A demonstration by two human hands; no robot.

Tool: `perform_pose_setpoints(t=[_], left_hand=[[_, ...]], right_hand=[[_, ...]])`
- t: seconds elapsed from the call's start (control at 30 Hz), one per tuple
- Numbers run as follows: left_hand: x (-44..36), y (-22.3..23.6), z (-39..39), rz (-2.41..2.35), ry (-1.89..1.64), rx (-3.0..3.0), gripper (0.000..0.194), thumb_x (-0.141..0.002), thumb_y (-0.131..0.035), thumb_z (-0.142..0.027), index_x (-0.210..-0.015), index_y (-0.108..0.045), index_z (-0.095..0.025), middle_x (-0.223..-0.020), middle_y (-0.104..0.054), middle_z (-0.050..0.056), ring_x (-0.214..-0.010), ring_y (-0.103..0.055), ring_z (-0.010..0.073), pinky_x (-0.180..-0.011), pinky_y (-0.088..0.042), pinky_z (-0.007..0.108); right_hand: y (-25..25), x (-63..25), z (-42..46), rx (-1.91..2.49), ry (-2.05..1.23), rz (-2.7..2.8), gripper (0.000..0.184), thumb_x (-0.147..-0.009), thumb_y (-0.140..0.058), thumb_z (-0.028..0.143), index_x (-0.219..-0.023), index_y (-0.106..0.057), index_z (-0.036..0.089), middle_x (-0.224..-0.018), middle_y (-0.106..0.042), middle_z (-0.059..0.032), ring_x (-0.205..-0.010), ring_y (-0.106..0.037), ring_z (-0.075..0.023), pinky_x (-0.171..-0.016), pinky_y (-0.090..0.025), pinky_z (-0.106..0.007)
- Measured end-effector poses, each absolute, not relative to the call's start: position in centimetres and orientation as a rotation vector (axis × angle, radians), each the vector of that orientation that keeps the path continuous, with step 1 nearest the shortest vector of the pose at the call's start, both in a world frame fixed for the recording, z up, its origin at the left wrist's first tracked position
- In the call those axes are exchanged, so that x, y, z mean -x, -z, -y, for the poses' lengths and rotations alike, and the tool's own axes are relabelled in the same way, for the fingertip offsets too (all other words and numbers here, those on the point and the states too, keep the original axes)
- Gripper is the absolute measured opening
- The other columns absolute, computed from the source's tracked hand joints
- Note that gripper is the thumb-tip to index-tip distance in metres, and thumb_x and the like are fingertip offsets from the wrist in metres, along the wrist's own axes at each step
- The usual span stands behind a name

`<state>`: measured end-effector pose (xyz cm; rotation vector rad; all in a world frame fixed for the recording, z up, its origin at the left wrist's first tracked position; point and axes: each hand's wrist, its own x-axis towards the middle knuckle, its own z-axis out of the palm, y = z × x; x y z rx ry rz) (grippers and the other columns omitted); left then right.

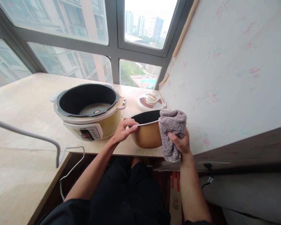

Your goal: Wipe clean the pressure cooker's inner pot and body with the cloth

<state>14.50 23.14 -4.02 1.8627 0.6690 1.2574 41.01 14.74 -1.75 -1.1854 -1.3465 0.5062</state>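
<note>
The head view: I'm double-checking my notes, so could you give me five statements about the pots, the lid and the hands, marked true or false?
1. The left hand grips the rim of the gold inner pot. True.
2. The right hand holds nothing. False: it holds a folded terry cloth.
3. The lid is fitted on the electric pressure cooker. False: it lies apart, on the tabletop beyond the gold inner pot.
4. The gold inner pot is to the right of the electric pressure cooker. True.
5. The control panel is turned away from the person. False: it faces the person's side.
</note>
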Motion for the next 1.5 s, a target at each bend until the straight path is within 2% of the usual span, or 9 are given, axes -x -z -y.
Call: perform_pose_setpoints(t=[0.2,0.47,0.7,0.8,0.87,0.97,1.17,1.33,1.5], left_hand=[[-14.3,4.2,-23.5,-0.664,-1.276,-1.853,0.047,-0.087,-0.062,-0.061,-0.076,-0.076,-0.017,-0.061,-0.054,0.002,-0.065,-0.045,0.016,-0.073,-0.036,0.035],[-14.3,4.1,-23.4,-0.704,-1.284,-1.882,0.05,-0.09,-0.058,-0.062,-0.076,-0.072,-0.017,-0.065,-0.058,0.003,-0.067,-0.048,0.016,-0.073,-0.038,0.034],[-14.3,3.0,-22.2,-0.73,-1.2,-2.099,0.043,-0.101,-0.043,-0.05,-0.092,-0.068,-0.016,-0.082,-0.064,0.005,-0.081,-0.054,0.0187,-0.082,-0.039,0.035],[-15.0,1.1,-20.8,-0.749,-1.144,-2.308,0.037,-0.103,-0.041,-0.044,-0.11,-0.065,-0.017,-0.095,-0.066,0.008,-0.091,-0.056,0.0217,-0.087,-0.038,0.038],[-15.8,-0.2,-19.6,-0.82,-1.129,-2.417,0.035,-0.103,-0.04,-0.041,-0.113,-0.062,-0.017,-0.096,-0.066,0.009,-0.091,-0.056,0.0228,-0.084,-0.037,0.038],[-17.0,-1.4,-18.4,-0.991,-1.147,-2.493,0.028,-0.103,-0.036,-0.033,-0.094,-0.058,-0.017,-0.086,-0.063,0.009,-0.081,-0.053,0.0221,-0.076,-0.035,0.038],[-17.4,-0.7,-19.3,-1.106,-1.457,-2.349,0.023,-0.087,-0.034,-0.024,-0.064,-0.03,-0.022,-0.06,-0.044,0.004,-0.062,-0.04,0.0195,-0.068,-0.032,0.039],[-17.2,0.1,-20.3,-1.175,-1.711,-2.01,0.041,-0.09,-0.033,-0.032,-0.054,-0.018,-0.02,-0.048,-0.025,0.0,-0.051,-0.027,0.0147,-0.062,-0.028,0.037],[-17.3,0.2,-20.7,-1.339,-1.717,-1.798,0.065,-0.097,-0.045,-0.049,-0.046,-0.021,-0.018,-0.044,-0.023,-0.002,-0.046,-0.022,0.0102,-0.061,-0.03,0.033]], right_hand=[[-0.8,-44.5,-17.1,1.183,-0.904,1.323,0.047,-0.056,-0.084,0.038,-0.096,-0.07,0.019,-0.087,-0.072,-0.0048,-0.078,-0.065,-0.0236,-0.067,-0.054,-0.035],[-0.9,-42.6,-18.6,1.1,-0.979,1.166,0.059,-0.058,-0.082,0.04,-0.112,-0.067,0.024,-0.086,-0.071,-0.0034,-0.072,-0.064,-0.0222,-0.063,-0.055,-0.036],[-0.3,-41.4,-18.0,1.034,-0.962,1.172,0.045,-0.063,-0.079,0.041,-0.103,-0.069,0.021,-0.087,-0.07,-0.0052,-0.072,-0.063,-0.0227,-0.061,-0.053,-0.037],[-0.5,-40.6,-17.7,1.064,-0.902,1.252,0.038,-0.066,-0.077,0.039,-0.097,-0.069,0.019,-0.087,-0.069,-0.0055,-0.074,-0.062,-0.0229,-0.067,-0.054,-0.039],[-0.7,-39.7,-17.4,1.091,-0.826,1.342,0.038,-0.069,-0.076,0.038,-0.102,-0.068,0.02,-0.09,-0.069,-0.0051,-0.079,-0.063,-0.0232,-0.074,-0.054,-0.041],[-1.2,-37.6,-16.7,1.157,-0.621,1.477,0.037,-0.073,-0.074,0.036,-0.106,-0.066,0.021,-0.097,-0.068,-0.005,-0.087,-0.062,-0.0238,-0.084,-0.053,-0.042],[-1.7,-32.2,-14.3,1.353,-0.169,1.522,0.028,-0.077,-0.069,0.04,-0.095,-0.059,0.022,-0.091,-0.063,-0.0051,-0.09,-0.058,-0.0257,-0.093,-0.047,-0.049],[-1.2,-29.7,-12.8,1.326,0.042,1.537,0.03,-0.078,-0.067,0.042,-0.097,-0.054,0.022,-0.091,-0.059,-0.007,-0.094,-0.057,-0.0292,-0.09,-0.048,-0.052],[1.3,-31.1,-12.0,1.175,-0.049,1.472,0.042,-0.076,-0.072,0.038,-0.112,-0.059,0.022,-0.101,-0.064,-0.0089,-0.104,-0.062,-0.0315,-0.103,-0.045,-0.056]])
